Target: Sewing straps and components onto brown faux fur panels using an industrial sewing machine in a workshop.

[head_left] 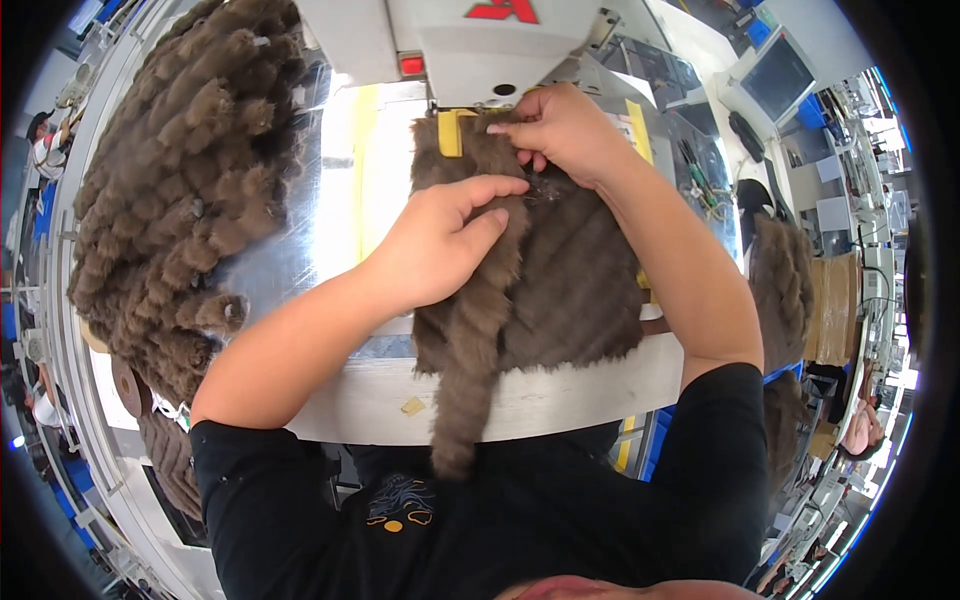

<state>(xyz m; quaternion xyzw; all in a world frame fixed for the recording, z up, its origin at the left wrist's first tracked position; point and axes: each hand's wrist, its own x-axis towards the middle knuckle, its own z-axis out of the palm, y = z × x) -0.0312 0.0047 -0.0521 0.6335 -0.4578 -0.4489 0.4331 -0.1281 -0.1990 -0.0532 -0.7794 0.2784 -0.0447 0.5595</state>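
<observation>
A brown fur piece [580, 290] lies flat under a white sewing machine [460, 50], with a long, narrow fur strip [470, 340] along its left side. The strip's lower end hangs over the table's front edge. My left hand [435, 240] rests on the strip, index finger stretched forward and thumb apart from it; its other fingers are mostly hidden. Close to the machine head, my right hand [555, 130] pinches the upper edge of the fur between thumb and fingers. Just left of those fingertips, a yellow part [455, 135] sits over the fur.
A big heap of brown fur [190, 200] covers the table's left side. Scissors or similar small tools [700, 175] lie at the right, near a monitor [780, 75]. More fur [780, 280] hangs at far right. A yellow scrap [412, 406] lies on the table's front [570, 400].
</observation>
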